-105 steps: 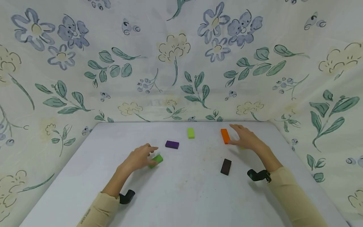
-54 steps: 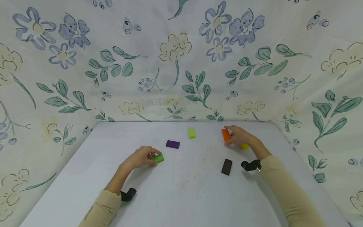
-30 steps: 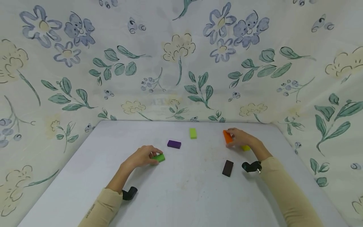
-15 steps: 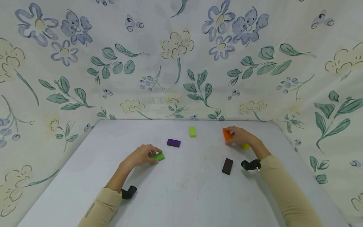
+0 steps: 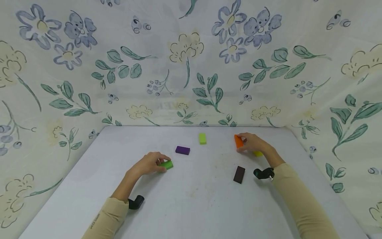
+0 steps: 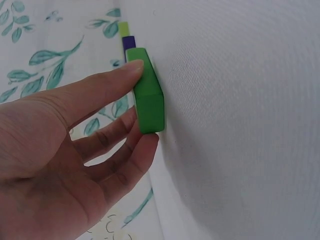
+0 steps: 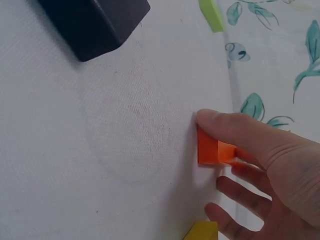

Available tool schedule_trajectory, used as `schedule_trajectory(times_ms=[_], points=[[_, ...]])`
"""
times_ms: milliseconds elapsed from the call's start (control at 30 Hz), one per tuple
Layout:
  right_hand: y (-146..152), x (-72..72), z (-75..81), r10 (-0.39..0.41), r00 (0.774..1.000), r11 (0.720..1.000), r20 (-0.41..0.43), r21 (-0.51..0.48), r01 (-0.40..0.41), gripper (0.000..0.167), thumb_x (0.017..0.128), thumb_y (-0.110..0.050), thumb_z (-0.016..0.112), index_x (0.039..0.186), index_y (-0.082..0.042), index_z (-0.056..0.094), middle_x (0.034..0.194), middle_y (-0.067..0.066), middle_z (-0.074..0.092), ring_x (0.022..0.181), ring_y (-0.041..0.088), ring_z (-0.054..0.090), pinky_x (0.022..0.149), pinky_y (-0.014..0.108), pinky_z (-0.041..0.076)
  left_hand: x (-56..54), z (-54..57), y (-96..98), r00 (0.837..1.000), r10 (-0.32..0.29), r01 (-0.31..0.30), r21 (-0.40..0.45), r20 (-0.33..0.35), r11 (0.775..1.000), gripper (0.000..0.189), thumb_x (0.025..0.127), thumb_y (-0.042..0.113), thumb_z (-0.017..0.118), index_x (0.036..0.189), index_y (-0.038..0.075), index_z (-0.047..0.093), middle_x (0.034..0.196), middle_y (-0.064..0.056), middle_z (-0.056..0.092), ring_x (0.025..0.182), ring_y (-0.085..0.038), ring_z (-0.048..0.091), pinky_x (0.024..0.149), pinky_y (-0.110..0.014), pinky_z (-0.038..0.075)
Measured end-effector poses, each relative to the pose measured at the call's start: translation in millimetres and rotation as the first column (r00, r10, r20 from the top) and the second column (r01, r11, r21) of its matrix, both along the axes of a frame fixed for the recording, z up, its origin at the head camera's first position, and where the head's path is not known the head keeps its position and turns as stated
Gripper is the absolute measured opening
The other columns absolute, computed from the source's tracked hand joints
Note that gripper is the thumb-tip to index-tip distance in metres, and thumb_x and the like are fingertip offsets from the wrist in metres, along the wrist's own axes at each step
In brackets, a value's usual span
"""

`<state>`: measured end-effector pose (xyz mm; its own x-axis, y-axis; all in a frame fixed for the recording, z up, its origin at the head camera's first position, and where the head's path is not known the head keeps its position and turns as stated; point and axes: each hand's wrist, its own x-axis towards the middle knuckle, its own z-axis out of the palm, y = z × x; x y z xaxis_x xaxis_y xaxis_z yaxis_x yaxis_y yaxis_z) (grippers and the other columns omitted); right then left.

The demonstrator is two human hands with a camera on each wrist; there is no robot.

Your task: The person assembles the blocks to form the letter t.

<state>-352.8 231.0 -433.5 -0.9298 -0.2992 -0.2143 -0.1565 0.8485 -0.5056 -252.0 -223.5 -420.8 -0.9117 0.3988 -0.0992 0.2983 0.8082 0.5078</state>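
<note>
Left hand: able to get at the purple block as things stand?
Probably yes: the purple block lies close beyond the left hand, with no other block blocking the way. But that hand grips the green block, so it likely must release first.

the head view looks forward and down from well back, taking in the white tabletop and the floral cloth behind it. the left wrist view looks past the left hand from close by, the tabletop tilted upright at right; the right wrist view, likewise near the right hand, has the tabletop at left. all three share the lime-green block.
</note>
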Motion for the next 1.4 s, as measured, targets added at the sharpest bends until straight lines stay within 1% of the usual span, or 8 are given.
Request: schedule_trajectory(times_ms=[300, 533, 767, 967, 1100, 1300, 1400], points=[[-0.5, -0.8, 1.6, 0.007, 1.0, 1.0, -0.001, 0.005, -0.007, 0.079, 0.086, -0.034, 0.075, 0.15, -0.009, 0.038, 0.143, 0.022, 0.047, 0.124, 0.038, 0.048, 0.103, 0.055, 0.044, -0.4, 1.0, -2.7, 1.0, -0.014, 0.014, 0.006, -0.015, 1.0, 0.039, 0.081, 0.011, 0.078, 0.119, 0.008, 0.071, 0.097, -0.009, 0.064, 0.083, -0.016, 0.056, 0.07, -0.028, 0.047], [-3.1, -1.2, 3.8, 0.008, 1.0, 1.0, -0.003, 0.003, -0.008, 0.079, 0.085, -0.035, 0.076, 0.151, -0.01, 0.038, 0.144, 0.021, 0.047, 0.125, 0.038, 0.047, 0.104, 0.055, 0.044, -0.2, 3.1, -2.7, 1.0, 0.004, -0.004, 0.002, -0.007, 1.0, 0.039, 0.081, 0.011, 0.078, 0.119, 0.009, 0.071, 0.098, -0.008, 0.065, 0.084, -0.016, 0.056, 0.071, -0.028, 0.047], [-2.7, -1.7, 0.6, 0.001, 1.0, 1.0, -0.006, 0.01, -0.001, 0.079, 0.085, -0.035, 0.077, 0.15, -0.01, 0.039, 0.145, 0.02, 0.047, 0.125, 0.037, 0.048, 0.103, 0.054, 0.044, 1.1, 2.6, -3.5, 1.0, -0.009, 0.009, 0.002, -0.01, 1.0, 0.039, 0.081, 0.012, 0.078, 0.119, 0.009, 0.071, 0.098, -0.008, 0.065, 0.084, -0.015, 0.057, 0.072, -0.029, 0.048], [-2.3, -1.8, -1.6, -0.013, 1.0, 1.0, -0.013, -0.011, 0.012, 0.08, 0.083, -0.035, 0.078, 0.149, -0.01, 0.041, 0.146, 0.02, 0.047, 0.124, 0.037, 0.049, 0.103, 0.053, 0.045, 0.8, 2.7, -2.8, 1.0, -0.007, 0.007, -0.001, -0.008, 1.0, 0.039, 0.081, 0.011, 0.078, 0.119, 0.009, 0.071, 0.097, -0.007, 0.065, 0.083, -0.015, 0.056, 0.072, -0.029, 0.047], [-1.3, -0.2, -2.7, -0.019, 0.999, 0.999, -0.026, -0.029, 0.018, 0.08, 0.083, -0.034, 0.079, 0.148, -0.007, 0.041, 0.146, 0.021, 0.045, 0.124, 0.038, 0.05, 0.103, 0.053, 0.045, 0.2, 1.5, -2.5, 1.0, -0.007, 0.007, 0.0, -0.008, 1.0, 0.039, 0.081, 0.011, 0.078, 0.119, 0.01, 0.071, 0.096, -0.007, 0.065, 0.083, -0.015, 0.055, 0.072, -0.029, 0.046], [-1.8, 3.4, -3.8, -0.013, 0.999, 0.999, -0.042, -0.045, 0.011, 0.079, 0.084, -0.031, 0.078, 0.148, -0.004, 0.04, 0.147, 0.022, 0.044, 0.123, 0.037, 0.051, 0.101, 0.05, 0.048, 0.0, -0.3, -2.6, 1.0, -0.006, 0.006, 0.004, 0.001, 1.0, 0.039, 0.081, 0.011, 0.078, 0.12, 0.01, 0.071, 0.096, -0.005, 0.064, 0.082, -0.014, 0.054, 0.072, -0.028, 0.045], [-3.2, 5.1, -2.8, -0.012, 0.998, 0.998, -0.055, -0.061, 0.008, 0.077, 0.084, -0.029, 0.078, 0.147, -0.005, 0.042, 0.147, 0.021, 0.044, 0.122, 0.037, 0.052, 0.098, 0.048, 0.05, -0.1, -0.5, -2.8, 1.0, 0.003, -0.003, 0.002, 0.005, 1.0, 0.039, 0.081, 0.011, 0.078, 0.119, 0.011, 0.071, 0.096, -0.005, 0.064, 0.082, -0.014, 0.054, 0.072, -0.028, 0.045]])
